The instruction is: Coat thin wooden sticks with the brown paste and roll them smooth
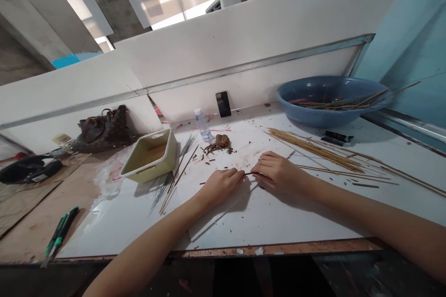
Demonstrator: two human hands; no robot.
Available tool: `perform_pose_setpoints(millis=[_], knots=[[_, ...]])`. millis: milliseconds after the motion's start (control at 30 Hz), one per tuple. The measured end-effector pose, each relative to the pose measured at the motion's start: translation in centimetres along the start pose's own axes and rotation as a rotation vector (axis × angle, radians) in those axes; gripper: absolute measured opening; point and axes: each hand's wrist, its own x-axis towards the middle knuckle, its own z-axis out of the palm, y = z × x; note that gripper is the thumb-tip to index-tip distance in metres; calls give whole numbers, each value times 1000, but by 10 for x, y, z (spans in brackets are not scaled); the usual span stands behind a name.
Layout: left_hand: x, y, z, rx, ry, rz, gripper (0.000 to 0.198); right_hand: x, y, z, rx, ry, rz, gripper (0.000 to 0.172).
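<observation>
A thin dark brown stick (248, 174) lies crosswise low over the white tabletop, held between my two hands. My left hand (225, 184) has its fingers closed on the stick's left part, and a short end pokes out beyond it. My right hand (275, 171) pinches the stick a little to the right, fingers bent together. Just behind the hands sits a lump of brown paste (222, 141) with crumbs and short broken pieces around it. To the right of my right hand lies a bundle of thin tan sticks (313, 148).
A yellow-green tub (149, 171), a bottle (203, 125) and a phone (223, 104) stand behind. Thin wires (163, 185) lie beside the tub. A blue basin (331, 116) holds sticks at right. Green-black cutters (61, 232), headphones (31, 169) and a bag (104, 130) are left.
</observation>
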Motion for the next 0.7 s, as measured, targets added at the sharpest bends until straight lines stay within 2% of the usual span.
perform_pose_setpoints(millis=[267,533,700], knots=[[0,0,-3,-7,-24,5,26,-2,1,4,93,-8,89,14],[-2,-1,0,-63,-1,-22,25,-6,6,8,127,22,89,16],[-2,-1,2,-103,14,-55,23,-7,7,8,56,61,45,20]])
